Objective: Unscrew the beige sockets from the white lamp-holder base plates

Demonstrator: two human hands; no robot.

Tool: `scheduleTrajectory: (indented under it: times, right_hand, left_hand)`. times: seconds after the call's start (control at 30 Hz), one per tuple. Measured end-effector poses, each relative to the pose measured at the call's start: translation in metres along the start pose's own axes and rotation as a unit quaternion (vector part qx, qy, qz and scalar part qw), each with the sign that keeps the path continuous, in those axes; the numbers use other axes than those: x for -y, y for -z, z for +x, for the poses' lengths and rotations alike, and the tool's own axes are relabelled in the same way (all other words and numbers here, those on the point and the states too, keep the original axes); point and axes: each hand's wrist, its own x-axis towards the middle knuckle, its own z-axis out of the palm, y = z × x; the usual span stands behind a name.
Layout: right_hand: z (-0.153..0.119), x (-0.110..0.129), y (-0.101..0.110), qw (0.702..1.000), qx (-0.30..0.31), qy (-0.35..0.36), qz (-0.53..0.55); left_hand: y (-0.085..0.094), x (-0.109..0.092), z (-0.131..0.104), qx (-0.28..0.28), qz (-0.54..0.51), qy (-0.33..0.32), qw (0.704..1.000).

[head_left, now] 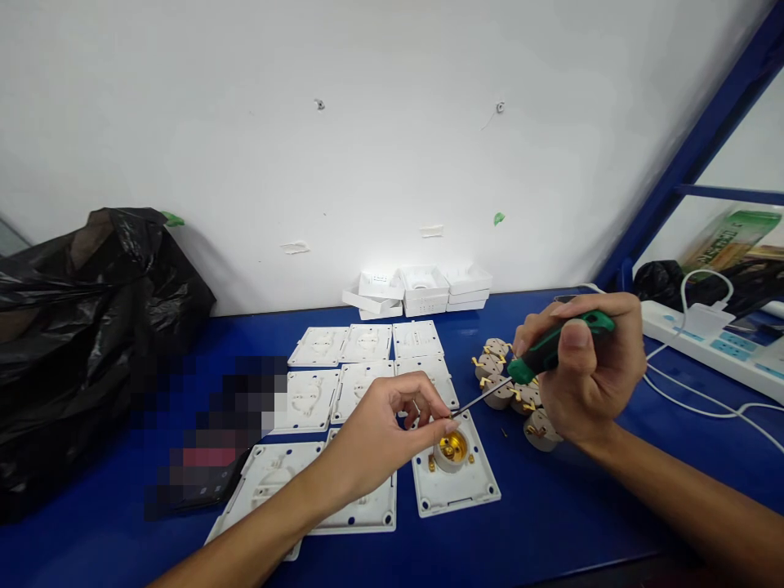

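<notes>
Right hand (585, 371) is wrapped firmly around the handle of a screwdriver (559, 349), whose shaft slants down and leftward. Left hand (392, 420) reaches across with thumb and index finger drawn nearly together at the driver's tip; whether they clamp the tip or a small part there cannot be told. Beneath them a socket (452, 451) sits, open side up, on a white plate (444, 500), which lies on the bench (563, 523).

The step is judged to be fine tip work at the socket's far edge. Recommended: steady the socket, raise the handle if the shaft must stand square to a screw, press lightly, and clear the fingertips before applying force, as a slip would meet them.

Pose: right wrist bent upward, thumb along the handle; left forearm low over neighbouring plates (306, 400), palm inward.
</notes>
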Motion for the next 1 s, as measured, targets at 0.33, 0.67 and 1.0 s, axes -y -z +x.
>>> scheduleTrajectory:
  times: [0.33,0.67,1.0]
  right_hand:
    - [-0.003,0.003,0.002,0.999,0.030,0.031,-0.013]
    - [-0.003,0.004,0.003,0.999,0.039,0.015,-0.026]
    - [-0.026,-0.001,0.013,0.989,0.147,-0.023,-0.023]
  left_hand:
    - [-0.001,-0.001,0.000,-0.010,0.050,-0.005,0.999]
    - [0.008,0.000,-0.002,0.094,0.130,0.006,0.987]
    - [0.005,0.002,-0.004,0.112,0.210,-0.034,0.971]
